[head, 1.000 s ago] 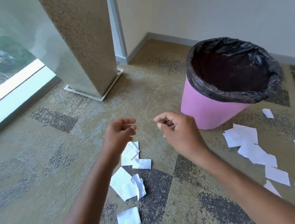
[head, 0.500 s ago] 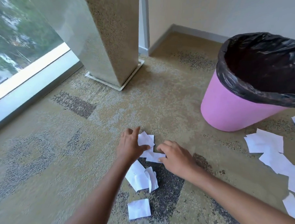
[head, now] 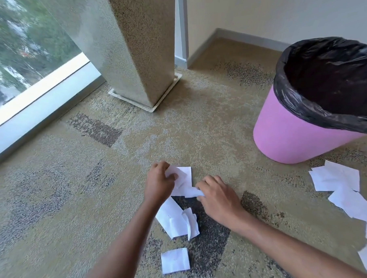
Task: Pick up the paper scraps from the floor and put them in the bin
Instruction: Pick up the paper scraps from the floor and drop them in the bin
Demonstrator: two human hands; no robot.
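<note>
White paper scraps lie on the carpet. My left hand [head: 159, 183] pinches the left edge of a scrap [head: 184, 175] between thumb and fingers. My right hand [head: 217, 196] curls its fingers round a crumpled scrap [head: 193, 193] just beside it. Below my hands lie a larger folded scrap [head: 173, 219] and a small square scrap [head: 175, 260]. The pink bin [head: 294, 135] with a black liner stands to the upper right, mouth open. More scraps [head: 336, 177] lie in front of the bin at the right edge.
A speckled stone column [head: 138, 52] stands on a base plate behind my hands. A floor-level window with a pale sill [head: 39, 105] runs along the left. A cream wall with a grey skirting closes the far side.
Both hands came down from mid-air to the floor and took hold of scraps. The view moved forward and left, so the bin now sits further right.
</note>
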